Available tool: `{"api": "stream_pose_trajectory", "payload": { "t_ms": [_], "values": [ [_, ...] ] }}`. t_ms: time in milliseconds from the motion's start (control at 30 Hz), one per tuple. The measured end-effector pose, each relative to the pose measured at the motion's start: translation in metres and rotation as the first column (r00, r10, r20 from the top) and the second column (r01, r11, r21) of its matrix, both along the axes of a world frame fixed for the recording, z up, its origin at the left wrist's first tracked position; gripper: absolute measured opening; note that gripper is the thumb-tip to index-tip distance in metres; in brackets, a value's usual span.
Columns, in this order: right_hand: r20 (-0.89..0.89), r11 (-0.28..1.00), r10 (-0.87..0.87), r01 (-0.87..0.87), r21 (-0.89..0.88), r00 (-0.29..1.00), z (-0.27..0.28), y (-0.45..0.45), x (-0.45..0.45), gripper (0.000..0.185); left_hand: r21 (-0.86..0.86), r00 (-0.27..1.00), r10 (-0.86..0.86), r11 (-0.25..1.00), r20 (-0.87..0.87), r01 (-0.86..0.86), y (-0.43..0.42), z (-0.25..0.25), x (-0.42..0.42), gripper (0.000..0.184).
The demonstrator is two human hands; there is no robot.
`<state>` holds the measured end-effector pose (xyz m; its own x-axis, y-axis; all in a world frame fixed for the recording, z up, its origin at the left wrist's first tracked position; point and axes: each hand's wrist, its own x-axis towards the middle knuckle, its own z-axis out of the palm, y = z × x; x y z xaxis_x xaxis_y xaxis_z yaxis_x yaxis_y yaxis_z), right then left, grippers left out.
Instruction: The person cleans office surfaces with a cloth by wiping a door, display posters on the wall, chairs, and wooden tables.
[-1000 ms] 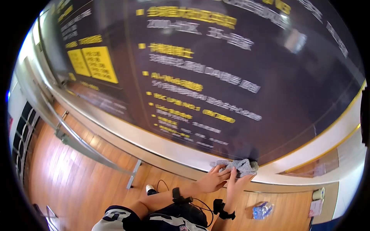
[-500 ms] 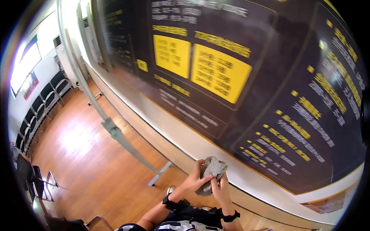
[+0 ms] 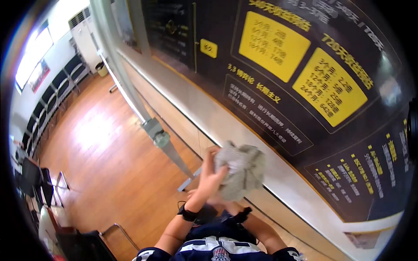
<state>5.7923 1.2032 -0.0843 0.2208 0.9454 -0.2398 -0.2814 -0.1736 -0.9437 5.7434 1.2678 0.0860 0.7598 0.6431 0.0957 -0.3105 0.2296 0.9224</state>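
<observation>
Grey cloth (image 3: 246,172) grasped by left hand (image 3: 210,177), blurred right hand (image 3: 221,202), grip unclear, black board (image 3: 324,143) reading "540天", "720天"

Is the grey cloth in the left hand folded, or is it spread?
Partly spread: the grey cloth shows a broad, creased face beside the left hand. Whether layers lie behind, I cannot tell.

The place looks like a meeting or training room: 1 row of black chairs (image 3: 51,102) lines the wall (image 3: 21,106) near a window (image 3: 33,58), and a large printed board (image 3: 331,145) faces the wood-look floor (image 3: 113,161).
</observation>
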Motion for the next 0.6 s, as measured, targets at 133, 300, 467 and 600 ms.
{"api": "stream_pose_trajectory", "payload": {
  "t_ms": [133,300,467,600],
  "values": [
    [0.130,0.845,0.529,-0.534,0.007,0.839,-0.016,0.021,-0.055,0.047,0.281,0.957,-0.273,0.930,0.101,0.236,-0.036,0.021,0.007,0.046],
    [0.185,0.459,0.869,-0.887,0.042,0.459,-0.002,-0.017,-0.060,0.047,0.252,0.992,-0.117,0.962,0.044,0.102,-0.040,0.016,0.006,0.043],
    [0.240,0.077,0.966,-0.991,0.109,0.101,0.002,-0.044,-0.070,0.046,0.072,0.968,0.251,0.965,0.022,-0.252,-0.062,-0.012,0.008,0.040],
    [0.285,-0.180,0.950,-0.969,0.169,-0.126,0.005,-0.070,-0.082,0.046,0.119,0.889,0.451,0.890,-0.082,-0.440,-0.091,-0.034,-0.004,0.039]
  ]
}}
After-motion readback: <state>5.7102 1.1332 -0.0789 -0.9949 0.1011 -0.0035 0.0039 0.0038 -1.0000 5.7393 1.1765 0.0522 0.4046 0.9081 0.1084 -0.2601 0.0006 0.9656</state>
